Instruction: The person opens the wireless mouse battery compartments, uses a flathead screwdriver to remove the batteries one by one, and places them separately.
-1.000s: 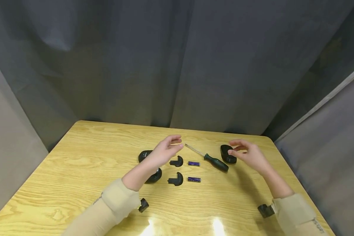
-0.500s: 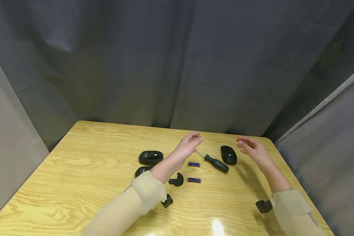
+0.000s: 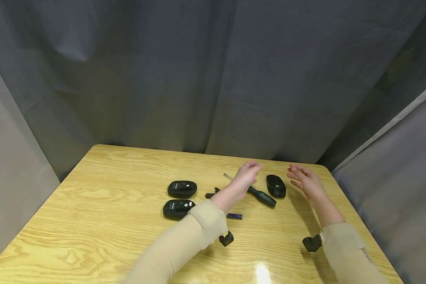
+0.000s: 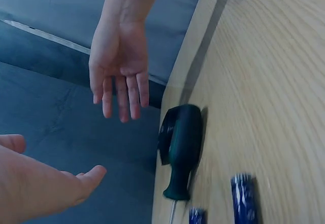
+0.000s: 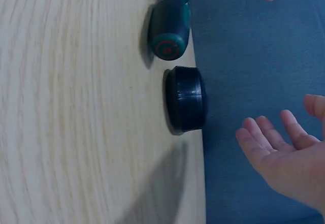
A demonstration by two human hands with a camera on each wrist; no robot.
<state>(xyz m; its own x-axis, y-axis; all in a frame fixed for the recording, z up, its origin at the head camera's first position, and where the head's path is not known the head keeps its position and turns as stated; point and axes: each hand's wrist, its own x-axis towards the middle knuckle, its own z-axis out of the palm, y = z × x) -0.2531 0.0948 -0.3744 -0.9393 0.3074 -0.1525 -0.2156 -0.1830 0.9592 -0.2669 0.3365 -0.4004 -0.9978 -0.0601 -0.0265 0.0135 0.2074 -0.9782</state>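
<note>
My left hand hovers over the screwdriver, fingers relaxed and holding nothing. To its right, my right hand is raised beside a black computer mouse, apart from it, with loose fingers and nothing in them. In the right wrist view the mouse rests on the table near the screwdriver's handle. Two purple-blue batteries, one nearer and one farther, lie by the screwdriver in the left wrist view. My left arm partly hides a black hooked piece.
Two more black mice lie bottom up at the left, one farther back and one nearer. The wooden table ends at a dark grey curtain. A small black camera hangs at each cuff.
My left hand has moved rightward from the hooked pieces to above the screwdriver. My right hand has drawn a little right, away from the mouse, which stays on the table.
</note>
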